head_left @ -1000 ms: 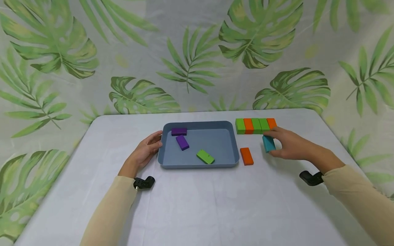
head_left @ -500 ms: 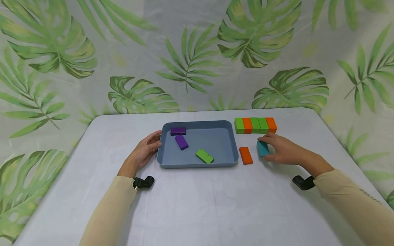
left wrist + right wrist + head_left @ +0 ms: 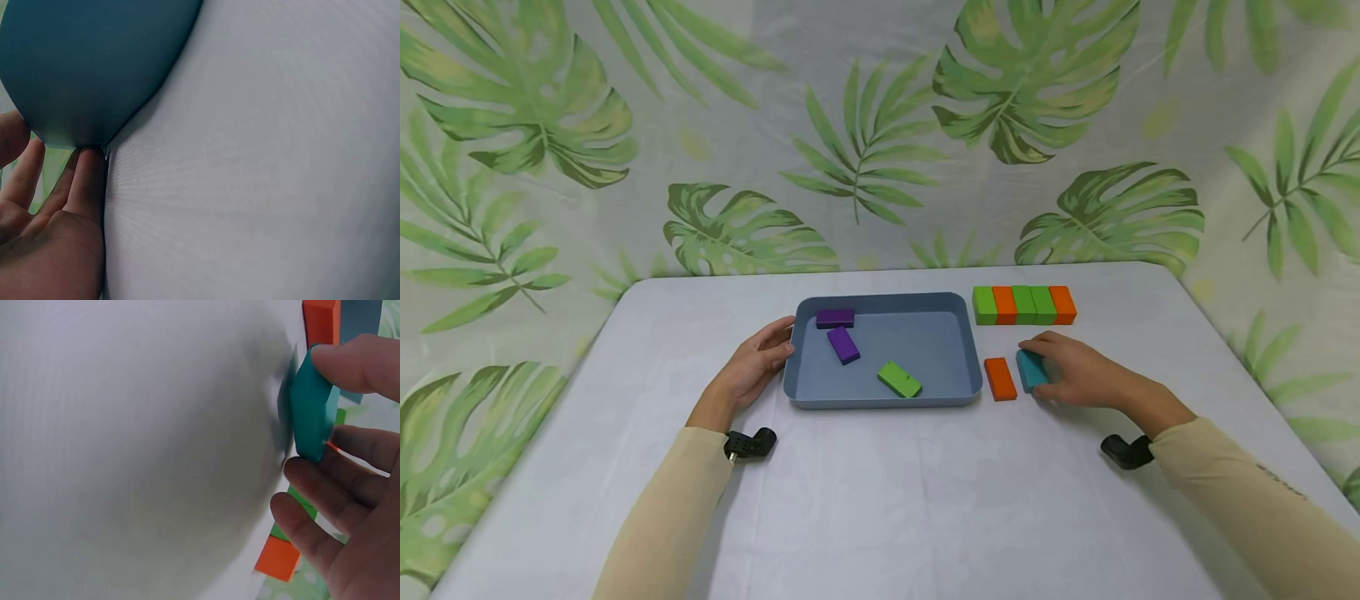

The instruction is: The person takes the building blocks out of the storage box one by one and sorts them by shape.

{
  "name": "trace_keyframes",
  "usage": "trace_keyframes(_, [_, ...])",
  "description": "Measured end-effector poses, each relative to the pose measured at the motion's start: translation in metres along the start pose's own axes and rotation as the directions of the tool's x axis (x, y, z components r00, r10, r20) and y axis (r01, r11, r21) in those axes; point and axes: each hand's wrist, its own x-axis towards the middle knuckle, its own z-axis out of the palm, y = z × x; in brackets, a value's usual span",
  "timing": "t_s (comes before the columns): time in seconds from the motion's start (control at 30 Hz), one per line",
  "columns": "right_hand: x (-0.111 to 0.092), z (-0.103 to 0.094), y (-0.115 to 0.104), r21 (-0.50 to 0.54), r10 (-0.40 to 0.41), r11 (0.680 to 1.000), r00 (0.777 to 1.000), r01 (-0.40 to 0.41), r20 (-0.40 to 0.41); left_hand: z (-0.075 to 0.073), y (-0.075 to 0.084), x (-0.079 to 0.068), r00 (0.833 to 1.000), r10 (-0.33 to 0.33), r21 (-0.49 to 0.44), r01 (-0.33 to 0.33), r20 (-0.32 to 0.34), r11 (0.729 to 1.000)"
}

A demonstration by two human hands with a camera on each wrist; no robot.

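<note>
White cloth (image 3: 865,500) lies under the right hand (image 3: 1084,372), its thumb and fingers pinching a blue block (image 3: 1031,372) just beside an orange block (image 3: 1000,380); best laid level. The left hand (image 3: 751,367), fingers extended against the tray (image 3: 925,350), should steady it.

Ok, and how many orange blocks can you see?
3: one orange block between the tray and the teal block, and two in the row farther back, the second block from the left and the rightmost block.
</note>
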Motion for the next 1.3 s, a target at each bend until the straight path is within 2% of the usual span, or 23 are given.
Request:
trace_keyframes(0.93, [0.0057,0.0080,-0.0007,0.033,-0.052,0.998,0.999,0.052,0.008,-0.0019,-0.0023,0.0017,1.000,0.007,-0.012,-0.007,0.005,1.000])
trace_keyframes(1.3, [0.0041,0.0088,-0.0014,0.035,-0.040,0.999,0.999,0.040,0.000,-0.0010,-0.0018,0.0017,1.000,0.001,-0.010,-0.001,0.000,1.000])
